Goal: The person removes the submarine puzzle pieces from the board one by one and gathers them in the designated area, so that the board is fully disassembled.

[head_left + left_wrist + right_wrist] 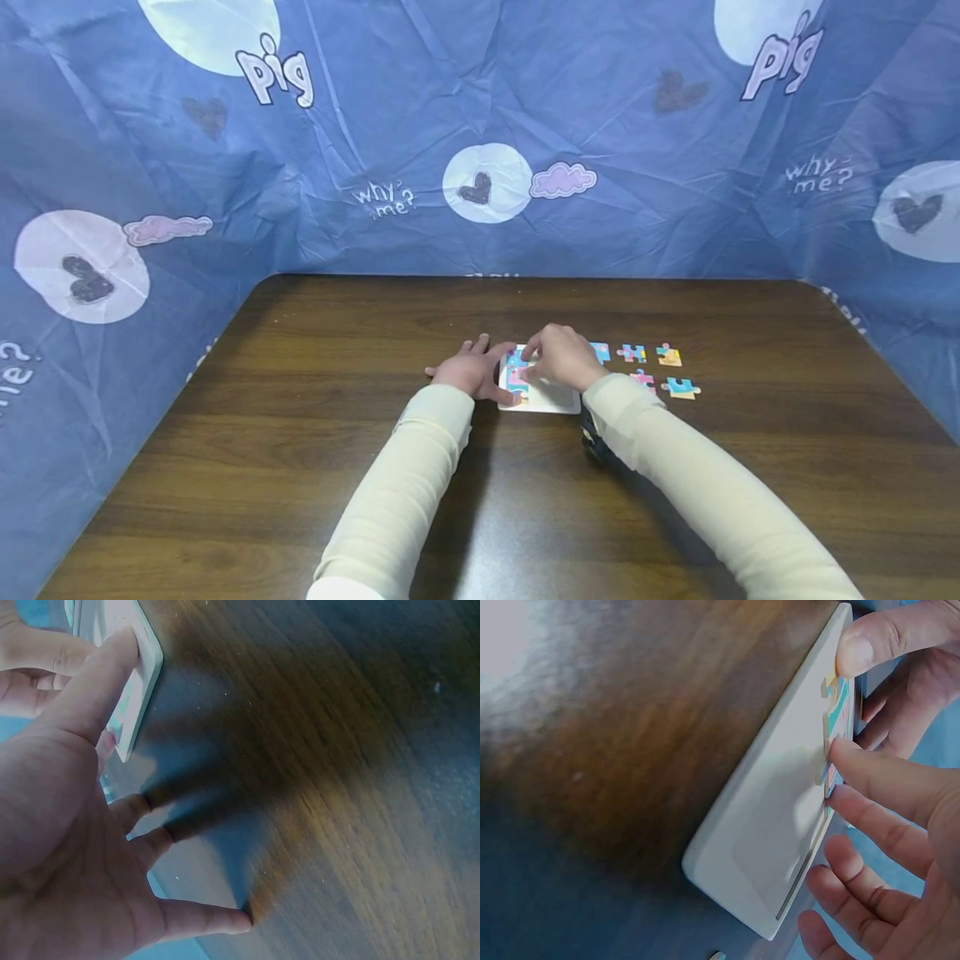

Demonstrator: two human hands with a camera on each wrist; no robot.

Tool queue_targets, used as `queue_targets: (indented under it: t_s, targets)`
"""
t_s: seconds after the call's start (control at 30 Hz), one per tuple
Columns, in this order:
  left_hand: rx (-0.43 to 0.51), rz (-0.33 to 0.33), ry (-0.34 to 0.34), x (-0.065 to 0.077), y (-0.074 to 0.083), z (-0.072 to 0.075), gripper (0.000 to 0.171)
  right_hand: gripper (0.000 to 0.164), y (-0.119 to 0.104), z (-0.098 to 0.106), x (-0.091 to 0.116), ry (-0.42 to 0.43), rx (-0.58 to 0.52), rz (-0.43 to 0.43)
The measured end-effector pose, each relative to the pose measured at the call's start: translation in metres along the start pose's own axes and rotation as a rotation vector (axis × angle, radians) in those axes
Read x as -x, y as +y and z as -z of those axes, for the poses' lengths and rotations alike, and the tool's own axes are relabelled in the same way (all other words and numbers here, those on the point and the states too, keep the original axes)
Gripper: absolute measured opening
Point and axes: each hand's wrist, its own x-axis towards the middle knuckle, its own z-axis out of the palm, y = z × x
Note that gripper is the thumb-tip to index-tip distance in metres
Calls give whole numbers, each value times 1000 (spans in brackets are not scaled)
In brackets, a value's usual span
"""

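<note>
A white puzzle board (555, 401) lies on the table, with colourful jigsaw pieces (514, 363) along its left side and bare white surface beside them. My left hand (465, 372) is spread at the board's left edge, its thumb (857, 654) resting on the near corner and its other fingers reaching onto the table. Over the board, my right hand (564, 357) pinches a puzzle piece (831, 733) between thumb and forefinger, at the inner side of the filled column. The remaining right fingers curl loosely above the board's far edge. My right hand partly hides the board in the head view.
Right of the board lie several loose jigsaw pieces: a blue-and-pink one (633, 353), a yellow one (669, 356), a teal one (681, 388) and a pink one (643, 380). A blue piece (600, 352) shows behind my right hand. Blue printed cloth (480, 242) surrounds the brown table (337, 450).
</note>
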Motion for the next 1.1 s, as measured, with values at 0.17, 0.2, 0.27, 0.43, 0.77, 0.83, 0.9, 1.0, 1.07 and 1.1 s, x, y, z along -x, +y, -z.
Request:
queue_targets:
  t_s: [0.17,0.2,0.27,0.43,0.77,0.83,0.9,1.0,1.07,1.1]
  targets:
    - [-2,4,6,1,0,1,89,22,-3,1,-4,-36,-1,-26]
    - [-1,4,6,1,0,1,90,21,-3,1,-5,-41,-8,-39]
    - [1,3,8,2,0,1,90,19,-4,2,-6,-39,-3,-48]
    - [-1,8,5,1,1,1,91,24,-4,3,-4,-15,41,-50]
    - [0,12,4,3,3,1,91,35,3,5,1,0,87,-50]
    - [-4,13,4,3,3,2,91,31,5,4,-1,-1,66,-33]
    - [-4,13,3,3,3,2,91,28,5,4,-2,-12,45,-20]
    - [-11,17,6,2,3,2,91,27,5,6,-3,-38,21,-11]
    - [-13,21,6,2,2,2,91,26,5,7,-4,-53,25,-12]
    - [-14,22,6,2,2,1,91,26,5,8,-3,-58,32,-11]
